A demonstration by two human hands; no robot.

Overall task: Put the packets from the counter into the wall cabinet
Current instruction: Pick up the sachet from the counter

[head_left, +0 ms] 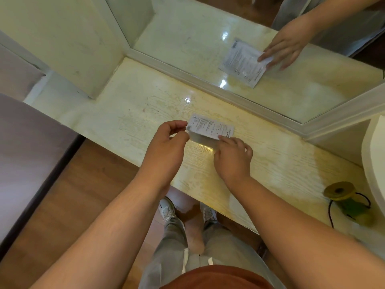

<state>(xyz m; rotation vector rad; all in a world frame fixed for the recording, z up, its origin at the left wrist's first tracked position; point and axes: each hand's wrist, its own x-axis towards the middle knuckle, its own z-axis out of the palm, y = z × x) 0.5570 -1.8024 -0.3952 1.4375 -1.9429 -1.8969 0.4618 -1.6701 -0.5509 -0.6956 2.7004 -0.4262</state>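
Packet (210,127) between both hands' fingers (224,139)

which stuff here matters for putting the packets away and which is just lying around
Job: packet on the counter, left hand and right hand both at it.

Lying about: yellow-green spool with dark cord, mirror.
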